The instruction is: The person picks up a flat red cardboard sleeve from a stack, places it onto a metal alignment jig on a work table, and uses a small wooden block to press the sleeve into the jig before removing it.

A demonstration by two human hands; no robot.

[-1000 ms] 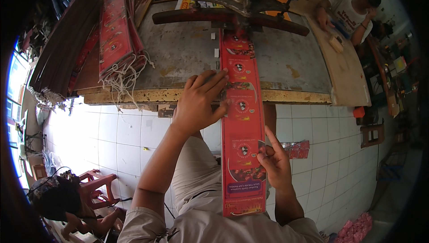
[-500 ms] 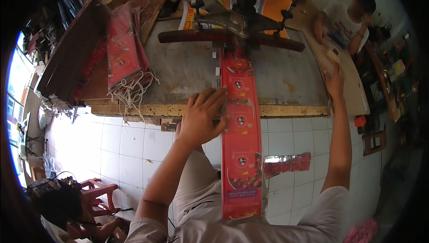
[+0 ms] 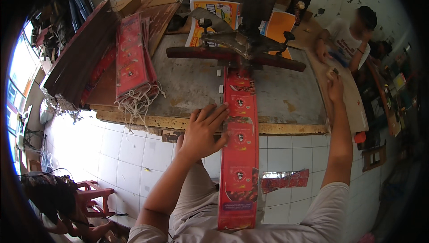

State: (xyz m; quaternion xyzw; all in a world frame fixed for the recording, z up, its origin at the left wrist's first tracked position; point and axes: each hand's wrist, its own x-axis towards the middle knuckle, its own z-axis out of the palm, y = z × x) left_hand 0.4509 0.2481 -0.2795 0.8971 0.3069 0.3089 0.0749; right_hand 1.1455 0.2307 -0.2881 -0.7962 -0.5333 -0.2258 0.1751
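A long printed red strip (image 3: 240, 158) runs from beneath the dark metal press head (image 3: 243, 46) over the table's near edge to my lap. My left hand (image 3: 204, 131) rests on its left edge, fingers stretched out and fairly flat, thumb lower on the strip. Off to the right, my right arm reaches far forward along the table's right side. My right hand (image 3: 336, 89) is at a small tan block (image 3: 331, 72), its fingers closed about it. Small pale pieces (image 3: 220, 89) lie in a row left of the strip on the metal tabletop (image 3: 187, 82).
Bundled red printed strips (image 3: 131, 60) with white cords lie on the left, beside a stack of dark strips (image 3: 78, 57). A person (image 3: 348, 37) sits at the far right. Another person is at lower left by a red stool (image 3: 95, 196). Red scraps (image 3: 286, 180) lie on the floor.
My right hand has moved forward and closed on the small tan block. My left hand stays on the red strip. The whole view has tipped, so the table sits lower in the picture.
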